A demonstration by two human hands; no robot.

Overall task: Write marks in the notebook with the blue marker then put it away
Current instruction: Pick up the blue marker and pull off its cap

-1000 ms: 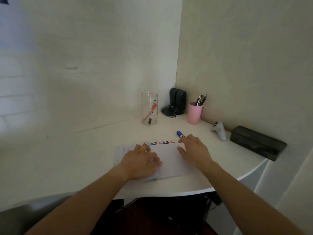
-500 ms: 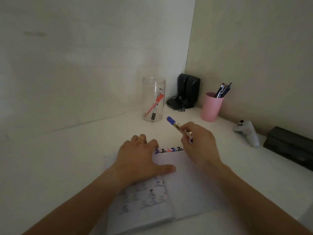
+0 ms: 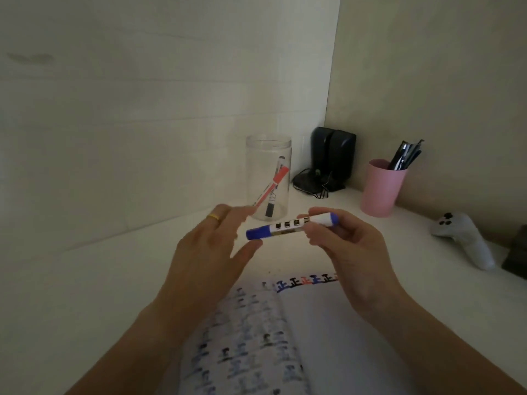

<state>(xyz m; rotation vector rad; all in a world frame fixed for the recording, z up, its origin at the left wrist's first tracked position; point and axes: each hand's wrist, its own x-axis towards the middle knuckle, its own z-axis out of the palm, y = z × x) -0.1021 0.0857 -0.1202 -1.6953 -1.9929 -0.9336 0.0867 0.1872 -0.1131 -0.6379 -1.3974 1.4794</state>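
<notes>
The blue marker (image 3: 285, 227) is held level above the desk, its blue cap pointing left. My right hand (image 3: 349, 252) grips its right half between thumb and fingers. My left hand (image 3: 211, 252), with a gold ring, is spread open right beside the cap, thumb just under it and fingers behind it. Below both hands lies the open notebook (image 3: 328, 323), with a row of blue, black and red marks along its top edge and many marks on the left page.
A clear jar (image 3: 268, 155) holding a red and a black marker stands behind the hands. Black speakers (image 3: 332, 155) fill the corner. To the right are a pink cup (image 3: 380, 189) of pens, a white controller (image 3: 467, 238) and a dark box (image 3: 517, 255).
My right hand picked the marker up from the desk and turned it level. My left hand left the notebook and rose to the cap. The view moved closer to the desk.
</notes>
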